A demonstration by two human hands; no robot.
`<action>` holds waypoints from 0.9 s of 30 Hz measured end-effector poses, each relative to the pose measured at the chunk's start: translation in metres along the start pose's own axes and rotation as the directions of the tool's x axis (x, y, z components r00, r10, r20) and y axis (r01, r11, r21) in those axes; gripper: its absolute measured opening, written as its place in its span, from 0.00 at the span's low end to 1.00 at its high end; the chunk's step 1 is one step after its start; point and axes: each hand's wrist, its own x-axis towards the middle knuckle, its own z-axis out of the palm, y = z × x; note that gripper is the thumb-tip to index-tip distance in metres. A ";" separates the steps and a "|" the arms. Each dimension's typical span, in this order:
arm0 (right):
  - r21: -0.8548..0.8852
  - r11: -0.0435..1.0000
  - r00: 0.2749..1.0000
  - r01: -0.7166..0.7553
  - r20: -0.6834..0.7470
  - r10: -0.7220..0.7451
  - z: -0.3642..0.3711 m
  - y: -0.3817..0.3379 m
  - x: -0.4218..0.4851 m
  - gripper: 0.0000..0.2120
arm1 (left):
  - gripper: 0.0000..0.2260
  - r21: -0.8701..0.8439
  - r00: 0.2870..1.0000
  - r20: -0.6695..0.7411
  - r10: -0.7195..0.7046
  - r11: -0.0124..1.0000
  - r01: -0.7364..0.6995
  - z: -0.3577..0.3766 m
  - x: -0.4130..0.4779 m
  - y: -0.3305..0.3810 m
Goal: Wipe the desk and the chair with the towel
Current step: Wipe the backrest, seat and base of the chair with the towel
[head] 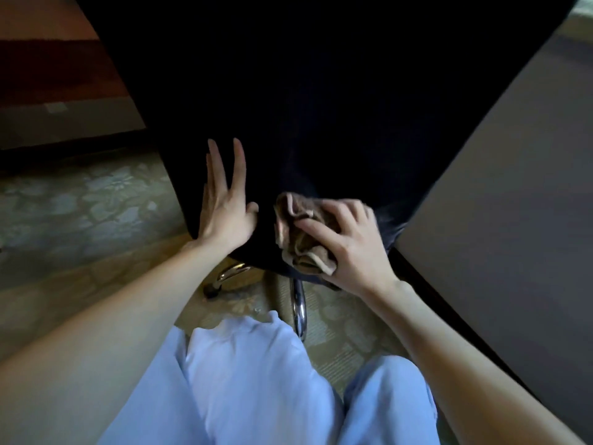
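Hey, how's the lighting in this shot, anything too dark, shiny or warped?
Head view: dim overall; the black chair sinks into near-featureless shadow; the chrome chair leg shows bright glints; the towel under the right hand is readable; wide-angle stretch enlarges the left forearm near the corner.

Place: a carpeted indoor room, furnished like a hotel room or a study; which one cannot be told.
Floor: carpet (96, 200) with pale flowers on a green-gold ground, across the left and lower middle.
Seating: a dark upholstered chair (321, 107) fills the upper middle, on curved chrome legs (300, 303).
Work surface: a desk (513, 203) with a flat grey-brown top, along the right.
Other furniture: a reddish wooden piece (48, 75), upper left.
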 end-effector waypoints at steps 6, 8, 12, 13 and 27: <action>-0.372 0.926 0.901 0.065 -0.376 -0.215 -0.085 -0.011 0.061 0.14 | 0.35 -0.137 0.998 -0.045 -0.041 0.990 0.034 -0.020 0.000 0.014; -0.481 0.877 0.906 -0.007 -0.374 -0.198 -0.089 -0.001 0.072 0.15 | 0.35 -0.085 0.996 -0.083 0.034 0.996 -0.041 -0.027 0.003 0.026; -0.545 0.838 0.941 -0.013 -0.290 -0.174 -0.066 0.016 0.072 0.17 | 0.42 -0.014 0.977 -0.101 0.185 0.982 -0.188 -0.032 0.006 0.043; -0.542 0.840 0.941 -0.024 -0.296 -0.165 -0.059 0.017 0.072 0.17 | 0.42 -0.005 0.979 -0.089 0.185 0.982 -0.187 -0.031 0.008 0.042; -0.427 0.904 0.989 -0.011 -0.138 -0.053 0.042 0.069 -0.029 0.14 | 0.37 0.297 0.971 -0.037 0.238 0.930 -0.216 0.007 0.016 0.032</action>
